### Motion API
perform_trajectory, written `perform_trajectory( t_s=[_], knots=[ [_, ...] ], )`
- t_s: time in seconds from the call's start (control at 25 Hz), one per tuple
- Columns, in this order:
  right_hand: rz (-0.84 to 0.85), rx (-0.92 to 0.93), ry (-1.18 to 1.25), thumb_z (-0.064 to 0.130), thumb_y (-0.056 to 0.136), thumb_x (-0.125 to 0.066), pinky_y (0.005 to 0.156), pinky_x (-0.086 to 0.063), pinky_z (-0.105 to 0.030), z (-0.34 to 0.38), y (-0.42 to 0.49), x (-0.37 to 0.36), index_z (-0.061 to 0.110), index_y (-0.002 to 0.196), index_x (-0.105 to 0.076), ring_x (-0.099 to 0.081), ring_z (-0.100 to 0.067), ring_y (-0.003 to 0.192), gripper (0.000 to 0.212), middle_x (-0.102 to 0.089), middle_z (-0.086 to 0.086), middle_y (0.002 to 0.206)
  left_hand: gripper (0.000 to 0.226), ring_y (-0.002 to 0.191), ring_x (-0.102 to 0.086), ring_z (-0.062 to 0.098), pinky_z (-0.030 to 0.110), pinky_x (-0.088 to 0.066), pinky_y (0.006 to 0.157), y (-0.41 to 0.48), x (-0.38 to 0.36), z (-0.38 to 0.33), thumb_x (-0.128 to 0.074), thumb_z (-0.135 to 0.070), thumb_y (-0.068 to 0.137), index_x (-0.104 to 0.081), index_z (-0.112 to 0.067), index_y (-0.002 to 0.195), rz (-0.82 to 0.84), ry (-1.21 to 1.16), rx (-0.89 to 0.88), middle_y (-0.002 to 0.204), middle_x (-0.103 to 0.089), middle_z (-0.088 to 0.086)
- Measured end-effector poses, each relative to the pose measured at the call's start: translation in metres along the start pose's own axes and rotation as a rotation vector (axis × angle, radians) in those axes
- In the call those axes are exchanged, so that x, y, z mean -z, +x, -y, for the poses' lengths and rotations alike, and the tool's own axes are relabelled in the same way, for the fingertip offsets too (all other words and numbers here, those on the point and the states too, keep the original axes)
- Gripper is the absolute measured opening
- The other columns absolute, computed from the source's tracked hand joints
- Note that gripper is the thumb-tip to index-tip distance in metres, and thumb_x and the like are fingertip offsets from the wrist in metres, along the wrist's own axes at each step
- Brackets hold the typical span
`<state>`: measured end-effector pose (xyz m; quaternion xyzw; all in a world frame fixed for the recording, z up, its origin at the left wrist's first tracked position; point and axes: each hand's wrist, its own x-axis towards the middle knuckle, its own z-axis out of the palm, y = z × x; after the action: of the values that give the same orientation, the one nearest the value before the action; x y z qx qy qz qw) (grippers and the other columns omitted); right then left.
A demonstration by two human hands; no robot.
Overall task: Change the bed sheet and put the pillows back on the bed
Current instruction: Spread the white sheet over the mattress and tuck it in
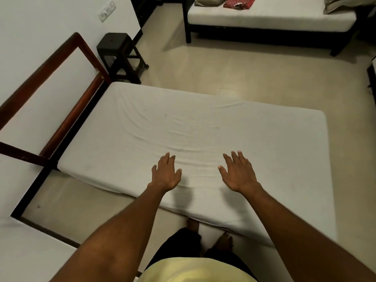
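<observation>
**Hands spread over the white sheet**

The person stands at the near edge of the bed, both arms stretched over the white bed sheet (183, 123), which covers the mattress in the middle of the frame and is wrinkled towards its centre. The left hand (165, 174) and the right hand (238, 173) are flat with fingers spread. Neither grip holds anything, and both seem to hover just above the cloth. The step looks like smoothing or checking the sheet. Next, the palms probably need to sweep the creases outward. After that, pillows (207, 0) must be fetched; some lie on the other bed (264, 19), at the upper right of the frame.
</observation>
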<state>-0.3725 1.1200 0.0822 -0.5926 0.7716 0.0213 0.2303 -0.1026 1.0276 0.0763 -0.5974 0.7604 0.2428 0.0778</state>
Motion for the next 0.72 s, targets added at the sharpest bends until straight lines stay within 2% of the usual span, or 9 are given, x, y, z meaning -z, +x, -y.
perform_trajectory(
  t_s=[0.24, 0.44, 0.64, 0.72],
  knots=[
    [0.037, -0.056, 0.03, 0.056, 0.108, -0.025, 0.129, -0.011, -0.046, 0.005, -0.019, -0.027, 0.023, 0.166, -0.019, -0.001, -0.03, 0.161, 0.067, -0.013, -0.01, 0.173, 0.068, 0.159, -0.011, 0.025, 0.056, -0.02, 0.125, 0.0, 0.002, 0.054, -0.047, -0.045, 0.104, -0.026, -0.017, 0.162, 0.036, 0.029, 0.051, 0.173, -0.011, 0.006],
    [0.145, -0.055, -0.011, 0.056, 0.108, -0.021, 0.13, -0.009, -0.047, 0.025, -0.018, -0.067, 0.023, 0.167, -0.015, 0.002, -0.031, 0.161, 0.068, -0.008, -0.011, 0.174, 0.068, 0.159, -0.013, 0.024, 0.054, -0.022, 0.125, -0.01, -0.008, 0.102, -0.046, -0.046, 0.105, -0.023, -0.019, 0.163, 0.072, 0.026, 0.091, 0.174, -0.009, 0.004],
    [0.126, -0.076, 0.03, 0.058, 0.105, -0.015, 0.13, -0.011, -0.047, 0.088, 0.019, -0.092, 0.024, 0.166, -0.015, 0.0, -0.031, 0.161, 0.07, -0.008, -0.01, 0.174, 0.068, 0.161, -0.005, 0.023, 0.052, -0.016, 0.126, 0.01, -0.003, 0.166, -0.041, -0.045, 0.106, -0.015, -0.021, 0.165, 0.209, 0.109, 0.058, 0.175, 0.0, 0.003],
    [0.106, -0.12, 0.034, 0.062, 0.1, -0.004, 0.129, -0.012, -0.047, 0.118, 0.042, -0.105, 0.024, 0.166, -0.016, -0.001, -0.031, 0.161, 0.078, -0.009, -0.01, 0.174, 0.069, 0.161, -0.004, 0.023, 0.052, -0.015, 0.127, 0.044, 0.004, 0.194, -0.041, -0.045, 0.106, -0.015, -0.021, 0.165, 0.251, 0.147, -0.008, 0.175, 0.001, 0.003]
  ],
)
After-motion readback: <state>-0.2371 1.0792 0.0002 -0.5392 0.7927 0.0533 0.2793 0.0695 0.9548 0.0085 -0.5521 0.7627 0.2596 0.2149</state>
